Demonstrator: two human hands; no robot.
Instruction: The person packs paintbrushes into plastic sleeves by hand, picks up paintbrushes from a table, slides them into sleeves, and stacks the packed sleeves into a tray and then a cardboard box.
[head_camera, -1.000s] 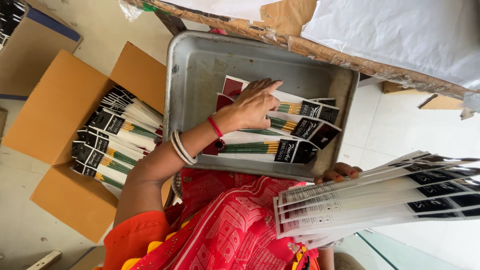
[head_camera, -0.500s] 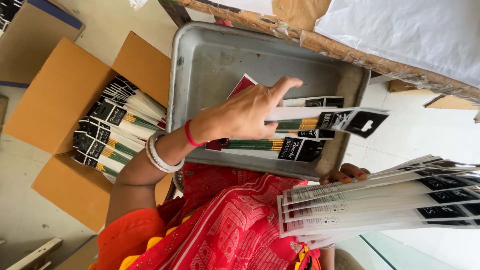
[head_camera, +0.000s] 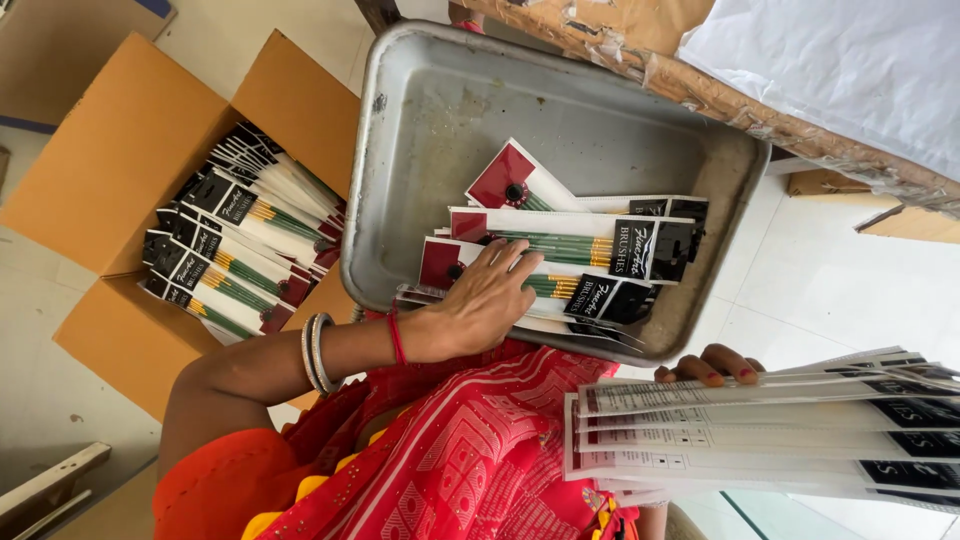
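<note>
I am resting my left hand (head_camera: 487, 305) flat, fingers spread, on the brush packets (head_camera: 560, 250) lying in the near part of the metal tray (head_camera: 450, 110). My right hand (head_camera: 705, 365) is gripping a fanned stack of packets (head_camera: 760, 430) at the near right, backs facing me. At the far left, an open cardboard box (head_camera: 120, 170) is holding more packets (head_camera: 240, 240).

Pale tiled floor (head_camera: 800, 270), daylit, beside a worn wooden table (head_camera: 640, 60).

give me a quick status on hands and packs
Left hand flat on brush packs in metal tray. Right hand grips fanned pack stack. Nothing blocking.
</note>
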